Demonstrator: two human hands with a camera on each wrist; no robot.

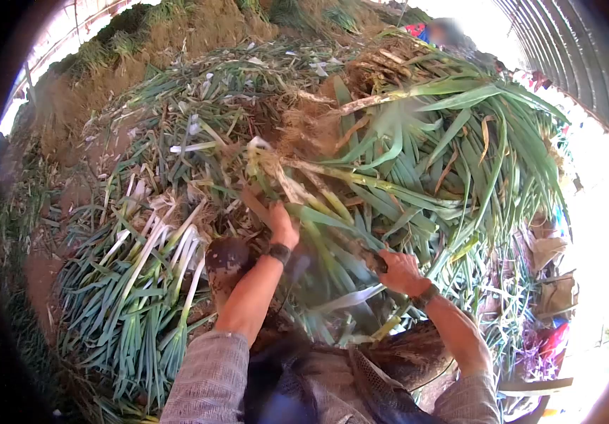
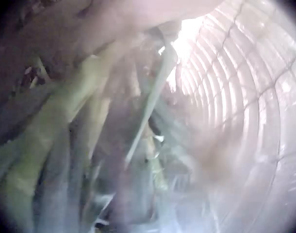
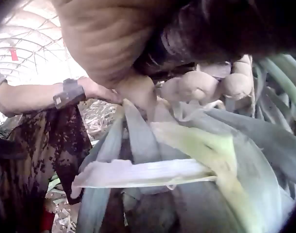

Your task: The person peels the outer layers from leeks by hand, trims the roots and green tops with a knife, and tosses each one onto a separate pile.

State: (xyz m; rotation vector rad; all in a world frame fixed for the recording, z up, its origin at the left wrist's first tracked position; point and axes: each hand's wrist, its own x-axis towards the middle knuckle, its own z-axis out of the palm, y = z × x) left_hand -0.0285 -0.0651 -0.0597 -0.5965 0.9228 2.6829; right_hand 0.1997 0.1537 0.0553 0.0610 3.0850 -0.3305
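My left hand (image 1: pixel 283 227) grips a leek (image 1: pixel 322 218) near the base of its leaves, over the middle of the pile. A brownish strip (image 1: pixel 253 203) sticks out past its fingers. To the right and nearer my body, my right hand (image 1: pixel 402 274) has its fingers curled around leek leaves, blurred in the head view. Up close in the right wrist view, broad grey-green leaves (image 3: pixel 143 138) fan out below the curled fingers (image 3: pixel 199 86), and a pale peeled leaf (image 3: pixel 143 173) lies across them. Blurred stalks (image 2: pixel 65 109) hang under the hand in the left wrist view.
A large heap of untrimmed leeks (image 1: pixel 453 155) with soil-caked roots lies at right. Cleaned leeks with white shafts (image 1: pixel 185 247) are laid at left. Leaf scraps (image 1: pixel 198 92) cover the ground beyond. My muddy knee (image 1: pixel 226 261) is beside the left forearm. A ribbed tunnel wall (image 1: pixel 576 63) curves at right.
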